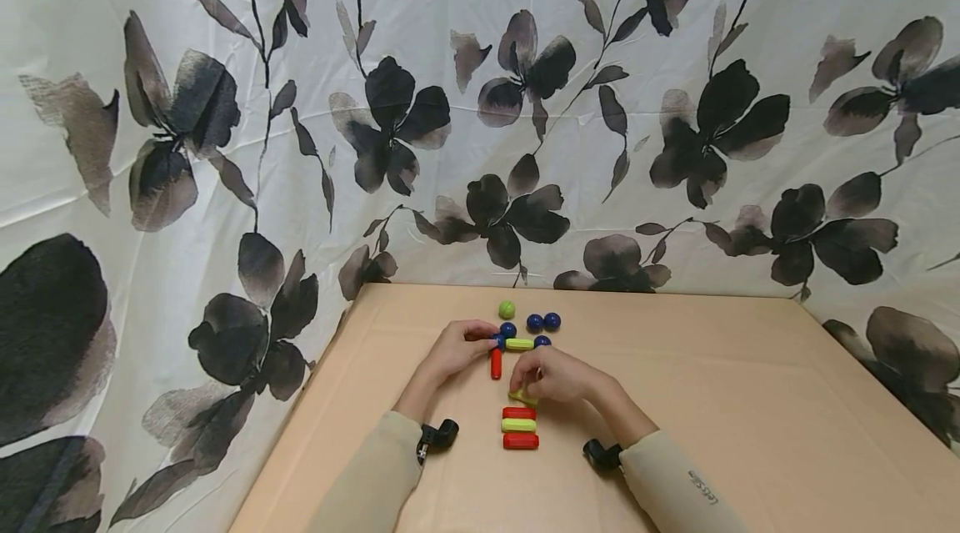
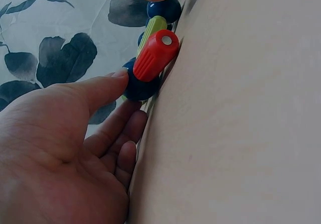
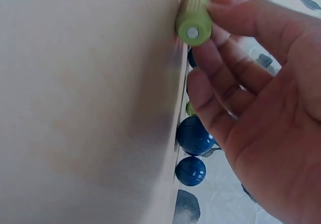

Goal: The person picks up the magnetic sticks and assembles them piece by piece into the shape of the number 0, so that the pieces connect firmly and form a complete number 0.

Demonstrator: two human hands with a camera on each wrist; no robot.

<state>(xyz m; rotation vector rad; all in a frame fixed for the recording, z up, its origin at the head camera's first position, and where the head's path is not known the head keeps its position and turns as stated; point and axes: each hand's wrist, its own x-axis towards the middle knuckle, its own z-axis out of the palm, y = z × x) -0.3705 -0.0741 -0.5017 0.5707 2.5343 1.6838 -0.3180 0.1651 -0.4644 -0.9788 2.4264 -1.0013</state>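
My left hand (image 1: 453,352) pinches a blue ball (image 2: 142,86) between thumb and fingers. A red ridged rod (image 2: 156,56) with a silver disc in its end joins this ball and points toward me. From the same ball a yellow-green rod (image 1: 519,344) runs right to another blue ball (image 1: 542,341). My right hand (image 1: 557,374), just nearer than that ball, holds a loose yellow-green rod (image 3: 194,23) by thumb and fingers, its silver-disc end facing the right wrist camera. In the head view, fingers partly cover this rod.
Nearer on the tan table (image 1: 675,399) lie a red rod (image 1: 519,413), a yellow-green rod (image 1: 518,425) and another red rod (image 1: 521,441), stacked in a column. Beyond the hands sit a green ball (image 1: 507,309) and several blue balls (image 1: 552,321). A flowered cloth (image 1: 600,99) hangs behind.
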